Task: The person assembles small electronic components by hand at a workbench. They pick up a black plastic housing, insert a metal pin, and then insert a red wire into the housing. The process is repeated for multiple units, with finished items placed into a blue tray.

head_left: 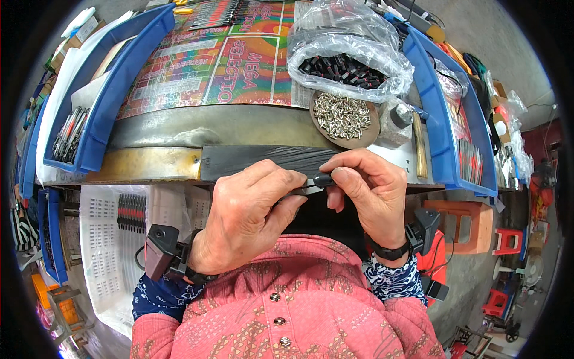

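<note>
Here, a small black-and-metal piece (317, 182) is gripped at both ends.
It is clamped by fingertips of the left hand (244, 208) and right hand (375, 192), near the dark bench edge (257, 158); beyond, metal bits (342, 116) are heaped in a dish (350, 143).

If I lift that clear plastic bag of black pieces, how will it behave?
The clear plastic bag looks floppy, given its crumpled, thin film. Its mouth gapes open, so the loose black pieces might spill if tipped. Holding so many, it would probably sag.
</note>
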`<state>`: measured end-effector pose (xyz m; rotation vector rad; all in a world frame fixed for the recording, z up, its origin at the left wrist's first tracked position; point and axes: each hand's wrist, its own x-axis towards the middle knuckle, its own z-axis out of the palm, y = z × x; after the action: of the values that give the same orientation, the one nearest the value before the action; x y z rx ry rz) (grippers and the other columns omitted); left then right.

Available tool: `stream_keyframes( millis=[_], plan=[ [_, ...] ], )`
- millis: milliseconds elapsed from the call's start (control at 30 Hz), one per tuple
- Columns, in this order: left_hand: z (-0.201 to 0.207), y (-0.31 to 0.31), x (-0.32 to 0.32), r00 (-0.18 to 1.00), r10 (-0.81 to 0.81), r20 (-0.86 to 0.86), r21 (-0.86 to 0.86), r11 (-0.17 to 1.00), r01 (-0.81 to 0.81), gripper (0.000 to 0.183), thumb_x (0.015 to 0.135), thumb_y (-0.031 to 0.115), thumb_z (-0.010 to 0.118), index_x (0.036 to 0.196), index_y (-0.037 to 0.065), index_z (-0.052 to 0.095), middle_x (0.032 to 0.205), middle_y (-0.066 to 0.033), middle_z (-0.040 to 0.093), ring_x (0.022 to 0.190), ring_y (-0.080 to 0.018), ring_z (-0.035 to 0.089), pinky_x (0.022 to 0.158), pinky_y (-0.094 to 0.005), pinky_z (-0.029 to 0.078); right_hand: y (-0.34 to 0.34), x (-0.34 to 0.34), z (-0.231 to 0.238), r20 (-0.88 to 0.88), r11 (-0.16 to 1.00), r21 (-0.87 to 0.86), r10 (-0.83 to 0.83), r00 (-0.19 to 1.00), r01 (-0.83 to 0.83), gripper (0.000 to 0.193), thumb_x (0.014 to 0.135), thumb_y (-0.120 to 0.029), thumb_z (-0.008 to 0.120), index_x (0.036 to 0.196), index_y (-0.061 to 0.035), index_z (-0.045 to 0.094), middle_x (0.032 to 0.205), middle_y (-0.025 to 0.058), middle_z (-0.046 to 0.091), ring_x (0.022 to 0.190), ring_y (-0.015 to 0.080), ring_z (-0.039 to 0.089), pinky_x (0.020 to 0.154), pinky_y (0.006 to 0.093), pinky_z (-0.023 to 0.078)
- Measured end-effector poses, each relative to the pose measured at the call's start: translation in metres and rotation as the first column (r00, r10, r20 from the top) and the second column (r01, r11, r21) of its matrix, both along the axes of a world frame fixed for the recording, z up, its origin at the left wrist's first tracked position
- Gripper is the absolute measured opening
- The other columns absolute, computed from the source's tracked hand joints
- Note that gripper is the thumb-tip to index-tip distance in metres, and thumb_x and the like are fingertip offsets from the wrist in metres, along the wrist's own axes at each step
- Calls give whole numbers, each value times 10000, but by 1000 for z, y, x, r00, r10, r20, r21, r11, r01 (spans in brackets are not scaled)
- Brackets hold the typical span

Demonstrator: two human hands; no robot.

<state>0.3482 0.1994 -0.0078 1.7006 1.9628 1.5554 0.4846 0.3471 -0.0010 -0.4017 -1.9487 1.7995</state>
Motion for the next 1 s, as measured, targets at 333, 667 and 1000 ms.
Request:
stream_keyframes(
  millis=[333, 667, 1000],
  plan=[
    [-5, -3, 3, 998, -55, 1, -11, 998, 55, 197, 740, -32, 710, 926, -1, 653, 791, -149, 624, 707, -333, 636, 598, -390, 515, 3, 1, -6, 63, 994, -59, 94, 994, -90, 105, 944, -97, 651, 939, 3, 682, 730, -16, 626, 594, 31, 563, 512, 177, 431],
    [-19, -6, 8, 997, -55, 50, -14, 998, 55, 230, 728, -25, 733, 945, 2, 659, 804, -148, 631, 705, -334, 640, 587, -386, 515, -2, 5, -17, 99, 989, 27, 140, 985, -143, 117, 918, -94, 683, 976, 7, 669, 773, 2, 634, 638, 46, 589, 554, 195, 472],
    [-28, -13, 10, 993, -70, 90, -58, 995, 76, 225, 745, -16, 729, 958, -8, 656, 814, -154, 637, 712, -336, 638, 602, -383, 515, -1, 11, -28, 112, 863, 451, 197, 974, -227, 227, 847, -76, 717, 1038, 5, 624, 906, 110, 644, 711, 198, 649, 628, 299, 514]
  ],
)
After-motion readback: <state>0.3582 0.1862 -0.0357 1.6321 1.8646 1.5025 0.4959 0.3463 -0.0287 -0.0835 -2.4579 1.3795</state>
